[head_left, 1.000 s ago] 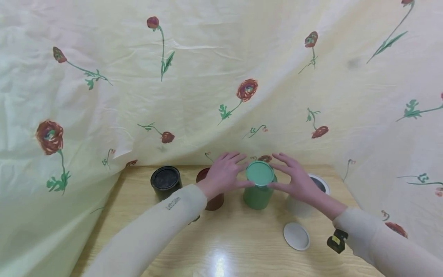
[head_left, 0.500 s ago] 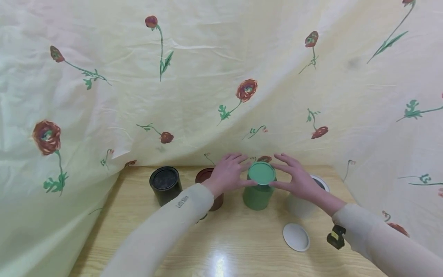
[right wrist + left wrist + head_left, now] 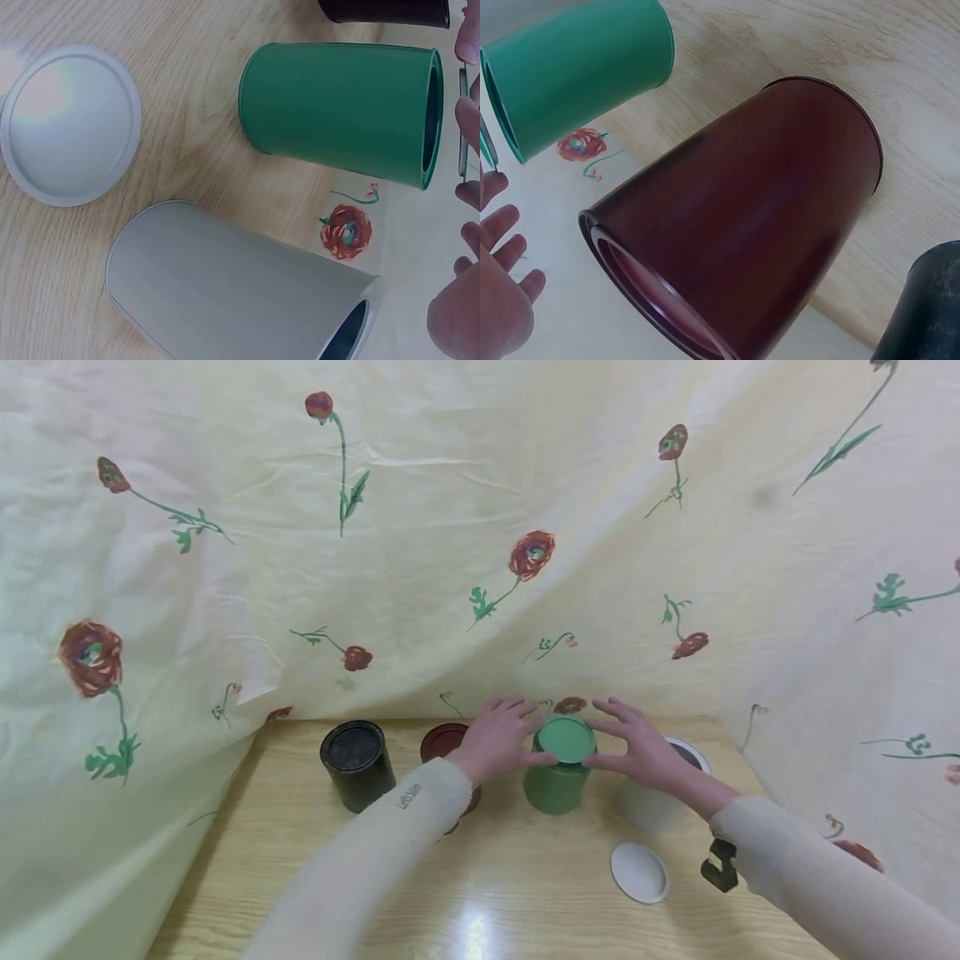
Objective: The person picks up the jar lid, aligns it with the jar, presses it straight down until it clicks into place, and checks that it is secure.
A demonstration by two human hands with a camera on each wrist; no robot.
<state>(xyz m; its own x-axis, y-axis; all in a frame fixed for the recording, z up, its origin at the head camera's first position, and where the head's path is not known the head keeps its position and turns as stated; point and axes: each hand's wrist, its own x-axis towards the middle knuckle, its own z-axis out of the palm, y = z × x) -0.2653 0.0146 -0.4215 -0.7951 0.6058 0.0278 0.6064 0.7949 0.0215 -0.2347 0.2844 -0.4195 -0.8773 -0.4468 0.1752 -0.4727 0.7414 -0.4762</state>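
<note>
A round green lid (image 3: 567, 740) is held level over the green can (image 3: 557, 791), which stands upright on the table. My left hand (image 3: 497, 743) pinches the lid's left edge with thumb and fingertips. On the right edge my right hand (image 3: 643, 750) does the same, and both thumbs lie along the near side. The right wrist view shows the lid (image 3: 463, 124) edge-on, a narrow gap away from the open mouth of the can (image 3: 341, 112). From the left wrist, part of the lid (image 3: 487, 146) appears beside the fingers.
A dark red can (image 3: 742, 210) stands left of the green one, partly behind my left arm, with a black can (image 3: 358, 772) farther left. Under my right forearm is an uncovered white can (image 3: 232, 277). A white lid (image 3: 640, 872) lies on the wooden table (image 3: 540, 902) before it.
The lid has come slightly down and to the right over the green can, both hands moving with it. The head view has shifted a little; the other cans stay put.
</note>
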